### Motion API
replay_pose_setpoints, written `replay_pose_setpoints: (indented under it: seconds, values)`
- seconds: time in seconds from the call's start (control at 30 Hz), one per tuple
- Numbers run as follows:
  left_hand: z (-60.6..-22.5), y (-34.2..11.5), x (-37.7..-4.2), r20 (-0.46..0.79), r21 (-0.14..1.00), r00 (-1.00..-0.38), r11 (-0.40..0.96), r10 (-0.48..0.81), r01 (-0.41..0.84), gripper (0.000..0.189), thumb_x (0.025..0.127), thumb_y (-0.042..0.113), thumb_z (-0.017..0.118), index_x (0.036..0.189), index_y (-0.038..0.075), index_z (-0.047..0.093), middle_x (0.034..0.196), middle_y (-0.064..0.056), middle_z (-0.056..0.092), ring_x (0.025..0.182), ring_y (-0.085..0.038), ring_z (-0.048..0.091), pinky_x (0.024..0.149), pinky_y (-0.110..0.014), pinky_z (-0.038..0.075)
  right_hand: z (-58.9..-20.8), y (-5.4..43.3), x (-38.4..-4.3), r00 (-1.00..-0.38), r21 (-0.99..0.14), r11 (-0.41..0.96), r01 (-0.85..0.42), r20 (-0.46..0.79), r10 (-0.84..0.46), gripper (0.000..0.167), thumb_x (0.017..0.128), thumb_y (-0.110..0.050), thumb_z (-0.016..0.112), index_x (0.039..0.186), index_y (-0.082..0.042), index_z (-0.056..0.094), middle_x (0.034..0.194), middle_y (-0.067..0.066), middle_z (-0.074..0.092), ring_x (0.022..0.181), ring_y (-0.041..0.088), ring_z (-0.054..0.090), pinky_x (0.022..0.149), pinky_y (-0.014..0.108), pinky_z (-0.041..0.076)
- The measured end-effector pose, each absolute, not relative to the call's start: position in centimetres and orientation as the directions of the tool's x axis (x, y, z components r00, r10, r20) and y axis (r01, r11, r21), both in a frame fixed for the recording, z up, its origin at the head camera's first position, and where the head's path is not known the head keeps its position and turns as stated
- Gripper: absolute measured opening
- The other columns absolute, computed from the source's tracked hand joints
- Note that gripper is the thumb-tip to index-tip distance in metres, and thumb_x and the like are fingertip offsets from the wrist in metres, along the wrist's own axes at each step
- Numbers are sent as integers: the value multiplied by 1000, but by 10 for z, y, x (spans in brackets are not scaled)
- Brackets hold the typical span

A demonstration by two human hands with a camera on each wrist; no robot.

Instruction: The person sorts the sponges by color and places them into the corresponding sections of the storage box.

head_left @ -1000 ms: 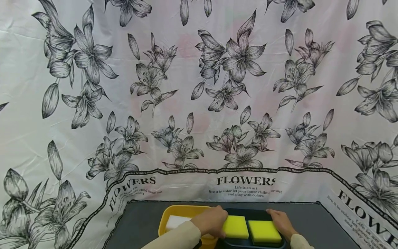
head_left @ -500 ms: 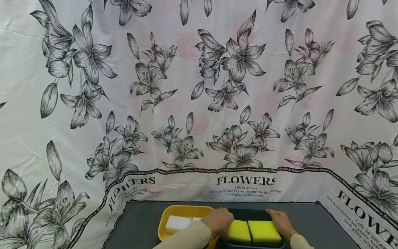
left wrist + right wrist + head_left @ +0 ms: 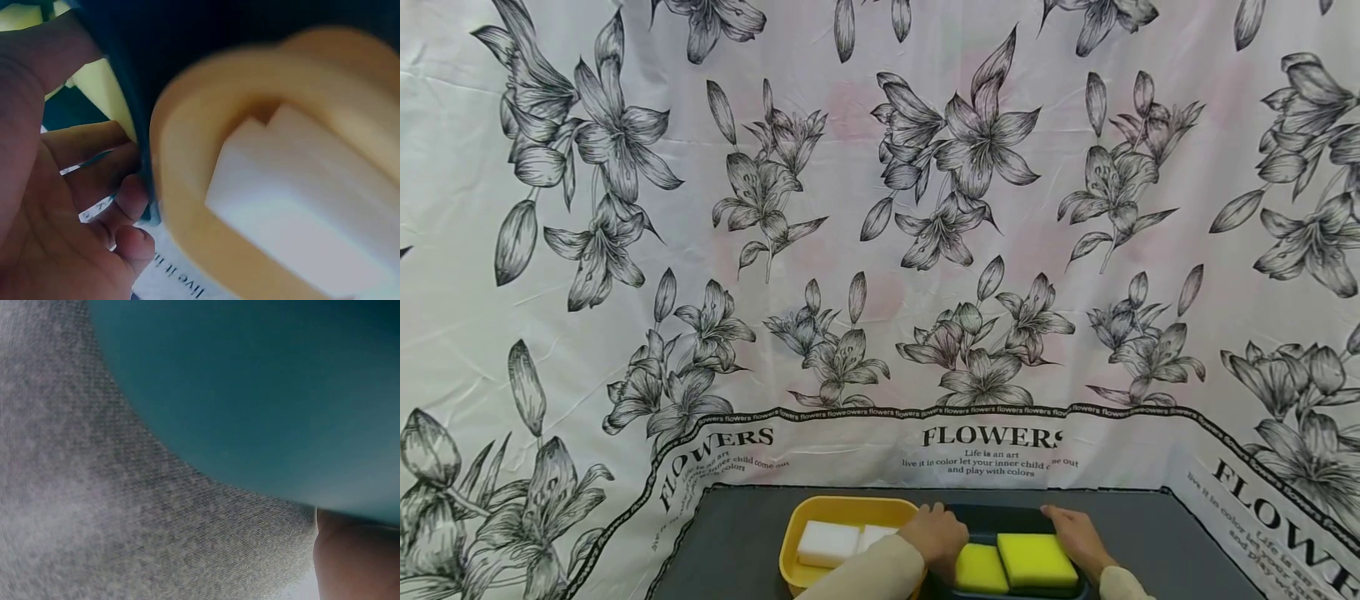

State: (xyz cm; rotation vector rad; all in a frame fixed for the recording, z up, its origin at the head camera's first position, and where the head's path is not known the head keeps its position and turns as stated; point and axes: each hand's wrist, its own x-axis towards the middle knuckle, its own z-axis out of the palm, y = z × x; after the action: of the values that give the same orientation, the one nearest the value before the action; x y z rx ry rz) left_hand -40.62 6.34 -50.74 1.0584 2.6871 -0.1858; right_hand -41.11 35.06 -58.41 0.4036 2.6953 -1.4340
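Note:
My left hand point(image 3: 934, 535) reaches over the left rim of a dark teal bin point(image 3: 1028, 518). Its thumb point(image 3: 50, 53) and fingers lie on either side of a yellow sponge point(image 3: 982, 570), the tips partly hidden behind the bin wall point(image 3: 134, 103). Beside that sponge, a second yellow sponge point(image 3: 1037, 560) sits slightly higher in the bin. My right hand point(image 3: 1075, 537) holds the bin's right rim. In the right wrist view the bin's teal side point(image 3: 250, 406) fills the upper part, with a bit of finger point(image 3: 359, 559) at lower right.
Left of the teal bin stands a yellow bin point(image 3: 805, 512) with white sponges point(image 3: 827, 543) in it. The dark grey tabletop point(image 3: 737, 533) extends to both sides. A white flower-printed cloth point(image 3: 850, 208) hangs behind and along the sides.
My left hand has shifted right, and the left yellow sponge has moved right and lower in the teal bin. More of the white sponges now shows. My right hand stays at the rim.

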Motion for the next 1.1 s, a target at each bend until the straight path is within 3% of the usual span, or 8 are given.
replay_pose_setpoints:
  seconds: [0.2,0.37,0.5,0.63,0.87,1.0,1.1]
  values:
    - [-516,64,-405,-297,51,-732,776,613,629,30,92,39,89,114,23,78,91,4,62,90,-15,50,89,-31,44,-586,350,-411,-964,-803,538,256,-174,199,70,113,-44,46,149,15,54,155,40,50,123,45,63,113,72,44]
    - [-514,56,-402,-240,65,-724,755,647,653,32,92,43,89,112,21,78,90,6,63,89,-13,49,91,-32,48,-586,349,-410,-965,-807,533,254,-170,201,71,112,-45,46,149,16,54,152,40,52,116,40,64,112,71,45]
    - [-510,50,-400,-194,102,-683,706,705,700,30,96,42,85,112,18,79,86,8,63,80,-10,52,81,-28,51,-585,350,-409,-962,-804,532,264,-181,204,71,113,-45,46,149,15,54,154,40,50,122,46,63,113,71,44]
    - [-507,42,-398,-148,164,-624,641,767,749,23,99,33,81,113,15,79,83,9,63,71,-6,53,69,-21,47,-584,351,-407,-959,-800,534,274,-189,210,70,113,-44,46,148,14,56,155,40,49,127,50,61,113,72,44]
    - [-490,20,-381,-71,106,-576,581,814,807,38,101,35,79,132,15,77,121,7,79,99,1,66,92,-19,55,-586,354,-406,-960,-802,532,270,-183,212,68,112,-45,47,145,13,60,152,40,52,121,46,65,111,71,46]
    - [-480,5,-367,-57,122,-581,583,812,803,40,100,34,81,134,14,76,121,6,79,96,2,66,92,-19,56,-586,356,-407,-961,-807,527,267,-182,209,73,111,-48,48,147,14,57,152,40,51,118,43,65,110,70,47]
    - [-475,-7,-358,-48,134,-588,589,807,797,38,99,34,82,131,16,77,110,9,77,85,2,61,82,-17,55,-586,356,-407,-961,-807,526,267,-183,207,74,110,-49,48,148,14,56,153,40,51,118,42,65,110,70,47]
